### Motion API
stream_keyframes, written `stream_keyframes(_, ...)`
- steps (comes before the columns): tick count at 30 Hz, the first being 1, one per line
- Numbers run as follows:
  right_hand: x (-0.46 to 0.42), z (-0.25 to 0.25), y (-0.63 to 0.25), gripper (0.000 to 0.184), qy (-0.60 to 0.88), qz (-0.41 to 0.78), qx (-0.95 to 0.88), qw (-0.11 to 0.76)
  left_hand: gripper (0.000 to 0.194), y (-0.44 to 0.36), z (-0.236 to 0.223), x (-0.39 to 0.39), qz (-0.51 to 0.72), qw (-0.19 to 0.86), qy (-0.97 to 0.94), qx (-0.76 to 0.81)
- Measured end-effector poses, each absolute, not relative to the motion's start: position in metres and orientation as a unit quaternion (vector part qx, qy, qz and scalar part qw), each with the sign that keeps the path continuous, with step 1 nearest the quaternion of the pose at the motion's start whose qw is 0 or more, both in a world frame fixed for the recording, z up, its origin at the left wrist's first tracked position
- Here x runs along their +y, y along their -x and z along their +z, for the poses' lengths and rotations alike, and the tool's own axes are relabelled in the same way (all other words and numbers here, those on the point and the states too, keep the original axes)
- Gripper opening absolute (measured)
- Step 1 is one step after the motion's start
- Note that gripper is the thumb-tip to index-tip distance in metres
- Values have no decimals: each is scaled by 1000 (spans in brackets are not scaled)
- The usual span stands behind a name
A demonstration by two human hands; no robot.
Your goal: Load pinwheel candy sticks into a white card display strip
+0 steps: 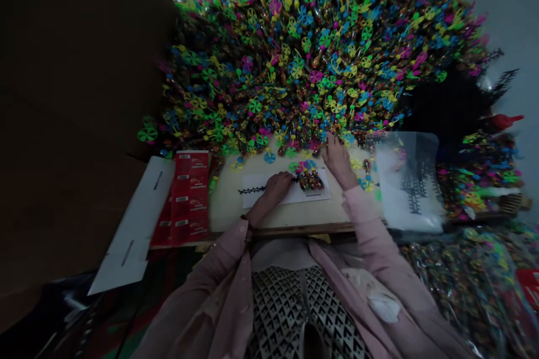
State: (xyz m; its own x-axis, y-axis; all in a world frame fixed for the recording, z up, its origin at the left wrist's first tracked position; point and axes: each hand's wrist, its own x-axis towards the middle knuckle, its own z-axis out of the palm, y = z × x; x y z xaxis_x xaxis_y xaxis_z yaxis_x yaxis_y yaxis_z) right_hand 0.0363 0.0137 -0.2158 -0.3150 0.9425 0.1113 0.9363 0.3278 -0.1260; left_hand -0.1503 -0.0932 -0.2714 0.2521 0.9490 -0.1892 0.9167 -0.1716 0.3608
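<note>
Your left grip [278, 186] lies over the black notched strip [251, 190], hiding its middle; I can't tell whether it pinches. Clustered toys [311, 180] lie just right of it, over the white card [295, 197]. Your right grip [334, 151] is at the near edge of the pinwheel pile [295, 56], whose top is cut off; dimness obscures whether it's clamped on anything.

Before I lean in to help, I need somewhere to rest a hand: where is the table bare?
The tabletop shows bare between the red cards and the white sheet, toward the near edge, and in a narrow strip between that sheet and the edge. Crowded: the far side, with heaped colourful toys, and the right end, under a plastic bag.
</note>
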Motion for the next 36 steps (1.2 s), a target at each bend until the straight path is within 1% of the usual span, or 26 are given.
stream_keyframes(2, -19, -226, -27, 42, 503, 45, -847, 166, 21, 150, -273, -94, 44, 211, -756, 618)
stream_keyframes(3, -36, -234, -21, 39, 461, 59, -865, 190, 21, 150, -273, -94, 46, 213, -753, 621)
stream_keyframes(6, -82, -269, -6, 34, 410, 57, -884, 216, 24, 149, -273, -97, 52, 218, -745, 628)
stream_keyframes(10, -115, -300, 2, 34, 431, -3, -868, 247, 26, 149, -268, -101, 52, 218, -726, 651)
stream_keyframes(14, -124, -296, 2, 36, 426, -23, -871, 243, 22, 156, -260, -104, 38, 207, -730, 650)
stream_keyframes(17, -116, -281, -13, 30, 412, -11, -881, 234, 21, 163, -260, -109, 9, 187, -738, 648)
stream_keyframes(19, -100, -270, -37, 27, 472, -25, -850, 234, 23, 165, -264, -113, 1, 177, -739, 651)
stream_keyframes(21, -76, -261, -68, 27, 602, -59, -768, 210, 24, 163, -268, -114, 7, 171, -743, 647)
stream_keyframes(22, -62, -257, -84, 28, 669, -74, -719, 176, 25, 162, -270, -114, 11, 174, -748, 641)
stream_keyframes(23, -48, -253, -98, 28, 705, -71, -695, 125, 25, 160, -271, -113, 15, 183, -751, 634)
stream_keyframes(25, -26, -244, -116, 27, 714, -43, -698, 36, 24, 156, -272, -109, 22, 210, -752, 624)
stream_keyframes(26, -19, -240, -119, 27, 698, -29, -715, 17, 23, 155, -271, -107, 24, 223, -751, 621)
stream_keyframes(27, -15, -235, -117, 28, 678, -19, -734, 25, 22, 155, -271, -104, 27, 231, -749, 621)
stream_keyframes(28, -16, -231, -112, 30, 659, -13, -750, 60, 22, 155, -270, -102, 30, 235, -748, 620)
stream_keyframes(30, -26, -226, -90, 34, 607, -3, -775, 178, 21, 156, -270, -100, 35, 239, -746, 620)
stream_keyframes(32, -47, -229, -59, 33, 522, 19, -805, 280, 22, 157, -269, -99, 38, 243, -745, 620)
stream_keyframes(33, -59, -234, -44, 31, 477, 29, -823, 306, 22, 158, -269, -99, 40, 245, -744, 620)
stream_keyframes(34, -70, -240, -29, 29, 438, 36, -842, 313, 22, 159, -269, -100, 41, 247, -745, 619)
stream_keyframes(36, -90, -257, -6, 29, 383, 46, -875, 292, 22, 161, -270, -101, 45, 250, -746, 616)
